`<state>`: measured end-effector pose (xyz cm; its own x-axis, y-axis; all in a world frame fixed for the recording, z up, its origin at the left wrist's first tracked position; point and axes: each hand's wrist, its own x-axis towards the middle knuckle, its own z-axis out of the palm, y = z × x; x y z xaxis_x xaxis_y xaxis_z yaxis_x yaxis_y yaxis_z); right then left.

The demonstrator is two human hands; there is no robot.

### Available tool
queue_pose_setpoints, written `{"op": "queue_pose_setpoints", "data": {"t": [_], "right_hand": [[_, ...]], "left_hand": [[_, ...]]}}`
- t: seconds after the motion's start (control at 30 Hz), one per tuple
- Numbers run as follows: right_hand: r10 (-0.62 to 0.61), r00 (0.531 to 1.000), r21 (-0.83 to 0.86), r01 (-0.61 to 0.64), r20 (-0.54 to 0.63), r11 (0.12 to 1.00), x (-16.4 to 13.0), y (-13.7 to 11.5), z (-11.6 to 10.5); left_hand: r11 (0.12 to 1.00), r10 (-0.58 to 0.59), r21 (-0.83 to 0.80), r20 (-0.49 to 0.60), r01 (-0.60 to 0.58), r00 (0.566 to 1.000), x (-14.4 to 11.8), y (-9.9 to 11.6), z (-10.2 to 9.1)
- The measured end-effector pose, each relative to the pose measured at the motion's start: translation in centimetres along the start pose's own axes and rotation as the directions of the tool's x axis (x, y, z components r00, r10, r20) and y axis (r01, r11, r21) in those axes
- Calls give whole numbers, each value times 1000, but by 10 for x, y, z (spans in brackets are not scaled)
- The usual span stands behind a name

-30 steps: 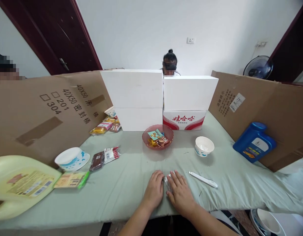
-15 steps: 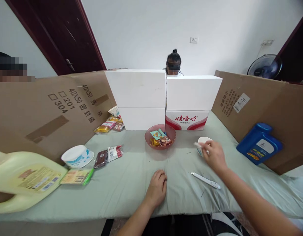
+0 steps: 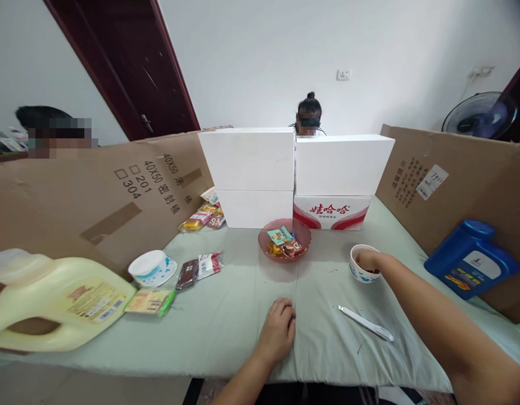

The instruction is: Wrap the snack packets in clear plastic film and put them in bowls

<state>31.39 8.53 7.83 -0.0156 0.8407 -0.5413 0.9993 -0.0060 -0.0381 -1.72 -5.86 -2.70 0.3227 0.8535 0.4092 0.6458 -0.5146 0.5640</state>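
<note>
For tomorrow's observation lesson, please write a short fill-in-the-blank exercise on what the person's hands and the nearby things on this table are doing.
1. The right hand reaches into the white ____ beside the pink bowl.
2. The left hand rests on the green ____.
3. The white knife lies between the two ____.
4. The jug leaning on the cardboard at the right is ____.

Missing words: cup; tablecloth; hands; blue

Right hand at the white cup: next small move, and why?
Probably lift the right hand out of the white cup. Its fingers dip inside the rim, whatever they carry is hidden, and the left hand rests flat on the green cloth.
</note>
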Motion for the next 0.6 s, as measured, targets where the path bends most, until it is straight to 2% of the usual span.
{"op": "queue_pose_setpoints", "data": {"t": [0.1,0.33,0.5,0.6], "right_hand": [[1,1000,-44,-2,-25,999,1,0,-6],[71,980,-85,-88,-187,993,1,5,-28],[-5,991,11,7,-135,1000,-8,10,-34],[-60,986,71,72,-156,995,-15,12,-32]], "left_hand": [[1000,-10,-6,-3,10,1000,0,1,0],[1000,-11,-18,0,11,1000,1,2,-1],[1000,-16,-23,7,16,1000,0,0,0],[1000,-14,-24,7,14,1000,0,0,0]]}}
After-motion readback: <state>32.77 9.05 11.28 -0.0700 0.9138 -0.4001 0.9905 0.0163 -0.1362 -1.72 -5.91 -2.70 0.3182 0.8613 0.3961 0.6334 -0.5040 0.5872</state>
